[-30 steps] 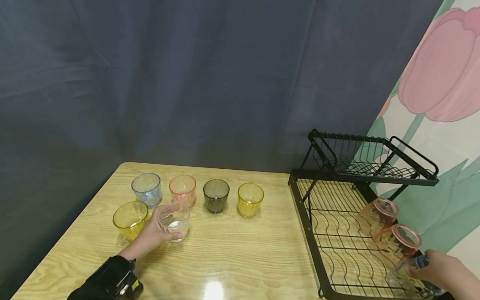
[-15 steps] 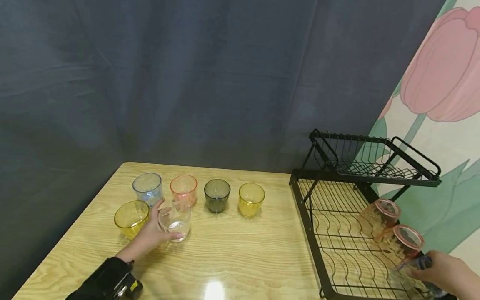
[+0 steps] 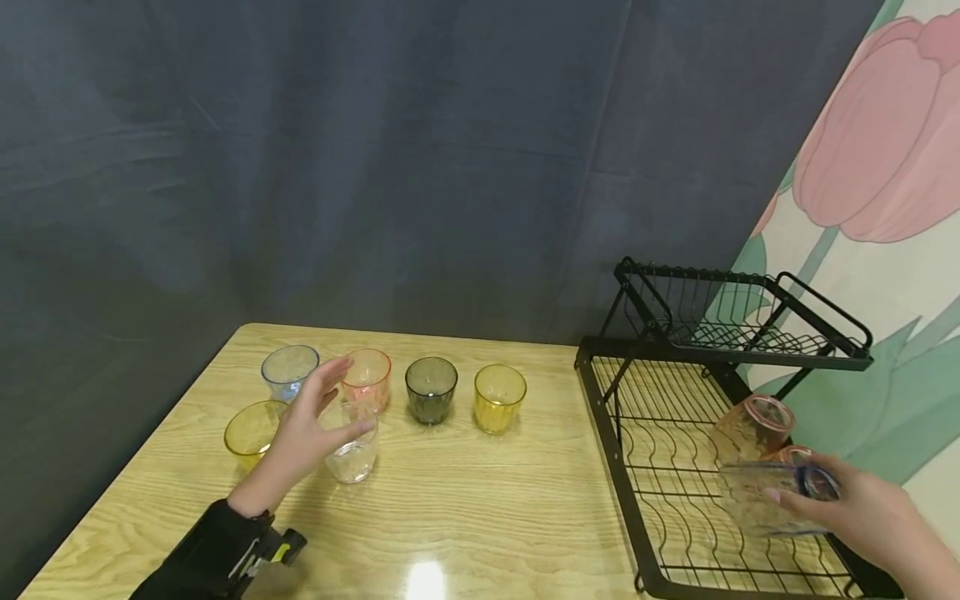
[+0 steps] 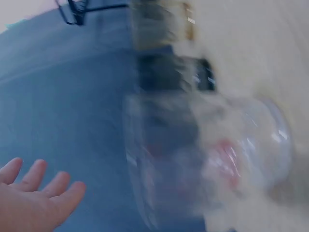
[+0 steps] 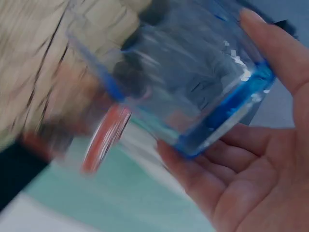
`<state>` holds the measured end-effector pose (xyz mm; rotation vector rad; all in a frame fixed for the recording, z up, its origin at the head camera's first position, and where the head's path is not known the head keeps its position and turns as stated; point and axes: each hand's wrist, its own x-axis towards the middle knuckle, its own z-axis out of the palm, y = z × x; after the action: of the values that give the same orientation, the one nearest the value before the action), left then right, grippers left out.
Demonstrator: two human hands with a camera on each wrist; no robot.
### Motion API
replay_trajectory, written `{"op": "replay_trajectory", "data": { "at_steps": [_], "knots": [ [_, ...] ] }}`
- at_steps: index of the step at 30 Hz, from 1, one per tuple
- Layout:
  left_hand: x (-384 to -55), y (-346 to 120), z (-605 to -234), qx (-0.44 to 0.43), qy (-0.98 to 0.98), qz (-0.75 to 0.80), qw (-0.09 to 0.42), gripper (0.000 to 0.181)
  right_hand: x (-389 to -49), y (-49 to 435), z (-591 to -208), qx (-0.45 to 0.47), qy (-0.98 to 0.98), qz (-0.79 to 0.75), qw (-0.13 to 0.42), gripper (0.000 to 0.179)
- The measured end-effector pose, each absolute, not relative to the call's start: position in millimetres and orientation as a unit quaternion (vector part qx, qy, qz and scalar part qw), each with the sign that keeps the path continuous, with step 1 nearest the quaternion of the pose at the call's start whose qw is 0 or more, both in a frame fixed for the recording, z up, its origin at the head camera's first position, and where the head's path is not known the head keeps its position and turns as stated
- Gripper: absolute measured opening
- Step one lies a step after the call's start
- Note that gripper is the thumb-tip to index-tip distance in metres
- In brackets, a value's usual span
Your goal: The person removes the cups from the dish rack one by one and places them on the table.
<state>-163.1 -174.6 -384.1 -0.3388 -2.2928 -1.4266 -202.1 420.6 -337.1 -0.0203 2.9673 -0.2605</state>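
Observation:
A clear glass [image 3: 352, 458] stands upright on the table. My left hand [image 3: 303, 433] is beside and over it, fingers straight and spread; in the left wrist view the fingers [image 4: 58, 183] are apart from the blurred glass [image 4: 256, 140]. My right hand [image 3: 862, 508] grips a blue-tinted glass [image 3: 765, 500] near its base, tilted on its side above the drying rack [image 3: 626, 500]. In the right wrist view, thumb and fingers pinch the thick blue base [image 5: 227, 111]. Two pink glasses lie in the rack: one shows plainly [image 3: 753, 425], the other is mostly hidden behind the blue glass.
Behind the clear glass stand a blue glass [image 3: 285, 367], a pink glass [image 3: 367, 379], a grey glass [image 3: 431, 392] and a yellow glass [image 3: 499, 400]. Another yellow glass [image 3: 247, 433] is left of my wrist. The rack's raised upper tier [image 3: 750, 333] overhangs its back.
My left hand has let go of the clear glass, its fingers rising and straightening. My right hand has lifted the blue glass up and leftward from the rack's front right corner.

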Motion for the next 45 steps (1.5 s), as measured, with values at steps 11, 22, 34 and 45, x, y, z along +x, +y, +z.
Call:
{"op": "replay_trajectory", "data": {
  "at_steps": [11,22,34,45],
  "knots": [
    [-165,-126,-365,-0.197,-0.744,-0.606,0.201,0.065,-189,332,-328,-0.077,0.928,-0.363,-0.030,0.066],
    [-176,-82,-364,-0.282,-0.664,-0.672,0.167,0.064,-186,241,-336,-0.203,0.615,-0.762,-0.003,0.028],
    [-182,-30,-364,-0.311,-0.579,-0.752,0.053,0.106,-180,183,-344,-0.264,0.466,-0.842,0.059,0.026],
    [-191,-6,-366,-0.436,-0.483,-0.752,0.104,0.103,-176,159,-352,-0.321,0.369,-0.858,0.158,0.033]
  ]
}}
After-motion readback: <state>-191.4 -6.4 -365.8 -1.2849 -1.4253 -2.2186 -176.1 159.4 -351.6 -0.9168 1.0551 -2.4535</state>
